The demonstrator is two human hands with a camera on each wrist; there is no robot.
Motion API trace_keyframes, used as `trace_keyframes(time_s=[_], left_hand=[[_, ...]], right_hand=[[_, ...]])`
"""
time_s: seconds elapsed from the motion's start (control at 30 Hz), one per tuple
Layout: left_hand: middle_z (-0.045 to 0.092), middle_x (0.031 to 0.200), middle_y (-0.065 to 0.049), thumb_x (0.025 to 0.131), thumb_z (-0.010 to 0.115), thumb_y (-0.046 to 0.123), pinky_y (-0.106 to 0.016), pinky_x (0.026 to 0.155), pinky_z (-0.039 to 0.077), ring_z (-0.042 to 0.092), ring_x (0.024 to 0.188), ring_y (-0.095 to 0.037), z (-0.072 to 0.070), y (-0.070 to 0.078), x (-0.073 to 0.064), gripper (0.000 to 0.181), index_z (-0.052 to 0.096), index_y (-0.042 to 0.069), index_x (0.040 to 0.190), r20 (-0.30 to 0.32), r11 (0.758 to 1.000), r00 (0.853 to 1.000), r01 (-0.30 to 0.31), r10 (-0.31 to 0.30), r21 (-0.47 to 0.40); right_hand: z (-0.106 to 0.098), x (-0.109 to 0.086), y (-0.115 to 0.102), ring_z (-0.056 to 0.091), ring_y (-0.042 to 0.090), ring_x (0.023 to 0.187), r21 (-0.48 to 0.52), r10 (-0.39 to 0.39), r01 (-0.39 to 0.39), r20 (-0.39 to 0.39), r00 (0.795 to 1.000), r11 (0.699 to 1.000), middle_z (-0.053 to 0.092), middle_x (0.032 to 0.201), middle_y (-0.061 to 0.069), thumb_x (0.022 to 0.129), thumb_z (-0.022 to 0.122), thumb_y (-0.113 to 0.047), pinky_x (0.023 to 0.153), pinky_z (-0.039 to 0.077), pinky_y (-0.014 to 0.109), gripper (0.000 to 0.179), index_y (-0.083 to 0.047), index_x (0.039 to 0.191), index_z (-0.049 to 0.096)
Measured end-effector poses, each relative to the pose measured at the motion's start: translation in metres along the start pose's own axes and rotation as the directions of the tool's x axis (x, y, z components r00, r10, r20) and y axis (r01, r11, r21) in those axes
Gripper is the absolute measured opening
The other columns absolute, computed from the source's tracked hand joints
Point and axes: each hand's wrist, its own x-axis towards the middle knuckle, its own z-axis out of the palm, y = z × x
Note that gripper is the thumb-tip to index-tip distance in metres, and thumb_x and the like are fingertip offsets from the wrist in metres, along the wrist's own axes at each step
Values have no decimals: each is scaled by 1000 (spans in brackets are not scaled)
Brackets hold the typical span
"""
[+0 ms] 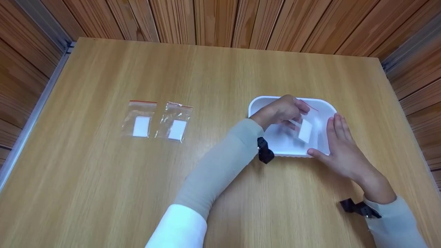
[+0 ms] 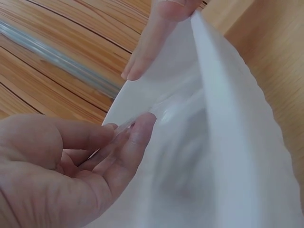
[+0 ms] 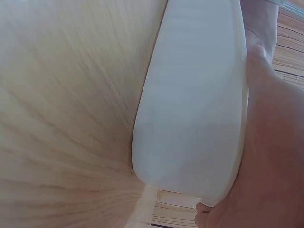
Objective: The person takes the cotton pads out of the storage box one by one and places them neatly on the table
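My left hand (image 1: 286,109) reaches into the white plastic tub (image 1: 278,142) and pinches a clear zip bag (image 1: 313,119) near its top. A white flat block (image 1: 305,131) sits inside that bag, low in the tub. In the left wrist view, thin clear plastic shows between the thumb and fingers of the left hand (image 2: 90,161). At the tub's right end, my right hand (image 1: 344,155) lies against the rim with straight fingers, its thumb at the near corner. The right wrist view shows the tub's outer wall (image 3: 190,104) beside the palm.
Left of the tub, two more clear zip bags lie side by side on the wooden table (image 1: 103,179): a left bag (image 1: 141,119) and a right bag (image 1: 175,120), each with a white block. Wood-plank walls (image 1: 217,22) stand behind the table and at its sides.
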Motion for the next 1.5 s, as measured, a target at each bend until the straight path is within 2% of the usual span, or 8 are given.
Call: trace_keyframes(time_s=[0.23, 0.73, 1.0, 1.23, 1.5], left_hand=[[70, 111, 2, 93, 61, -15, -32, 72, 61, 63, 87, -16, -7, -6, 4, 40, 73, 10, 122, 29, 995, 998, -56, 58, -77], [71, 107, 6, 95, 63, -8, -31, 71, 61, 66, 90, -17, -15, -8, 1, 36, 76, 16, 119, 26, 992, 997, -73, 76, -101], [71, 108, 7, 95, 64, -8, -31, 73, 61, 67, 93, -16, -21, -10, -2, 36, 76, 16, 119, 38, 987, 993, -105, 110, -119], [72, 109, 5, 94, 63, -11, -33, 73, 62, 67, 91, -18, -24, -11, -4, 38, 75, 13, 121, 62, 978, 987, -134, 145, -160], [71, 109, 6, 97, 60, -9, -33, 74, 62, 67, 91, -20, -26, -9, -8, 37, 74, 14, 122, 71, 973, 983, -154, 168, -170]], right_hand=[[2, 0, 1, -24, 41, 150, 22, -28, 28, -13, 1000, 999, -27, 163, 23, 97, 64, -54, 117, 3, 68, 115, 10, 154, -12], [2, 0, 2, -24, 40, 150, 11, -7, 7, 2, 1000, 1000, -28, 163, 21, 96, 63, -57, 117, 4, 68, 117, 8, 155, -14], [1, -1, 2, -23, 41, 151, 4, -3, 3, 9, 1000, 1000, -27, 163, 21, 95, 63, -58, 116, 8, 69, 117, 7, 155, -14], [1, 0, 1, -22, 43, 150, 2, -19, 19, -6, 1000, 1000, -23, 163, 26, 95, 64, -56, 117, 7, 68, 117, 11, 154, -11], [0, 0, 0, -23, 42, 150, -1, -17, 17, -8, 1000, 1000, -25, 163, 24, 96, 64, -56, 117, 6, 68, 116, 9, 155, -12]])
